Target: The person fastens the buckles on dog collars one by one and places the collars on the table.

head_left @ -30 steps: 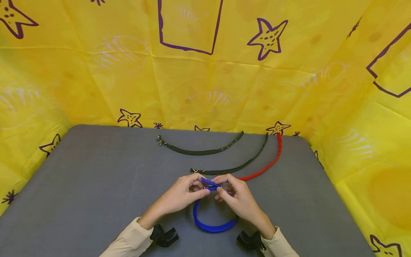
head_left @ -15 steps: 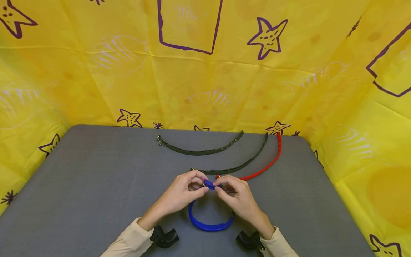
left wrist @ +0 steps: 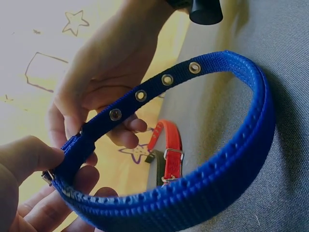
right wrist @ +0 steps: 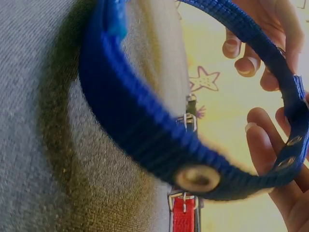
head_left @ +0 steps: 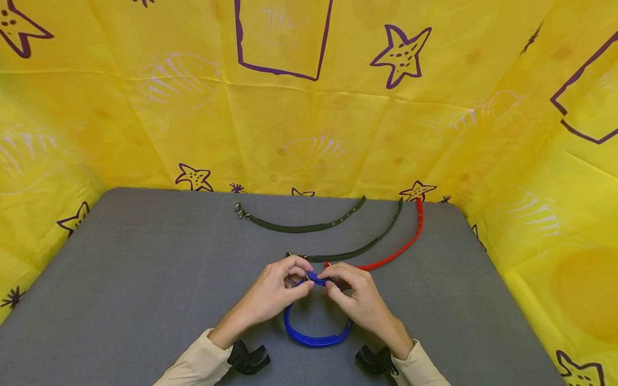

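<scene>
A blue webbing collar [head_left: 316, 340] is bent into a loop in front of the person, its lower curve near the table. Metal-rimmed eyelets line its strap, and a metal buckle [left wrist: 47, 177] sits near the overlap. The left hand [head_left: 279, 285] pinches the collar beside the buckle between thumb and fingers. On the other side, the right hand [head_left: 359, 295] pinches the strap at the overlap. In the left wrist view the strap end lies against the collar by the left thumb [left wrist: 36, 152]. Fingers hide part of the buckle.
Behind the hands lie a red collar [head_left: 401, 251] and a dark green collar [head_left: 347, 256], their buckle ends close to the fingers. Another dark green collar [head_left: 294, 229] lies farther back on the grey table [head_left: 159, 268]. Yellow printed cloth [head_left: 270, 118] stands around the table.
The blue strap end, raised between the hands earlier, now lies flat at the overlap. The loop below has shifted slightly left; both hands have stayed nearly in place.
</scene>
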Available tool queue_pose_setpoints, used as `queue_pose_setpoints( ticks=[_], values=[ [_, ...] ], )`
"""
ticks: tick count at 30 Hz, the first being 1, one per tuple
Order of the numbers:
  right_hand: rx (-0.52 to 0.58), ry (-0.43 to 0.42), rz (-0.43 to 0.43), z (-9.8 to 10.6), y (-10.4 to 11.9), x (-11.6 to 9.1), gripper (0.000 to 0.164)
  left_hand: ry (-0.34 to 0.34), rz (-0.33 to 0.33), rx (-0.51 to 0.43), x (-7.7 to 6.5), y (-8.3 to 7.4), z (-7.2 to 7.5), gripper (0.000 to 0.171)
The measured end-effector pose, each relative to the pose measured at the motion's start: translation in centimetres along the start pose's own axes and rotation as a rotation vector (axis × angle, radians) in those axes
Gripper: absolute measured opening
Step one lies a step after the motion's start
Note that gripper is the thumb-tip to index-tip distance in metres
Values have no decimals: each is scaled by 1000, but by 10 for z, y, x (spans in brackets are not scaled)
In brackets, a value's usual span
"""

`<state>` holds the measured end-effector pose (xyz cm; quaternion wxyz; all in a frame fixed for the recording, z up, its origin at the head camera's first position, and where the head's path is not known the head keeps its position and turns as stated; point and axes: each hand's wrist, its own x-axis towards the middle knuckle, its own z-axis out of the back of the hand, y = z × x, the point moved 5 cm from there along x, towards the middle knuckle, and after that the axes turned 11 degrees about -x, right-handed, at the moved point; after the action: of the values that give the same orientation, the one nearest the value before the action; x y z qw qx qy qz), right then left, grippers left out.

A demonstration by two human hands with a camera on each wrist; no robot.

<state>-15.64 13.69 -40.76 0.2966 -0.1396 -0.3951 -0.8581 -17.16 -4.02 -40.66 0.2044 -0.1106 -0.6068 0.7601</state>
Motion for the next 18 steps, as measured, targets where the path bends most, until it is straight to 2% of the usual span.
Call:
queue_pose_setpoints(
  ticks=[7,12,18],
  values=[
    [1,-2,-1,0,0,0,15,-9,19,-51,1,1,1,25],
    [-1,14,-21,1,0,-1,16,9,46,-127,2,2,1,25],
    [-4,35,-11,1,0,0,19,11,56,-159,3,3,1,25]
  ],
)
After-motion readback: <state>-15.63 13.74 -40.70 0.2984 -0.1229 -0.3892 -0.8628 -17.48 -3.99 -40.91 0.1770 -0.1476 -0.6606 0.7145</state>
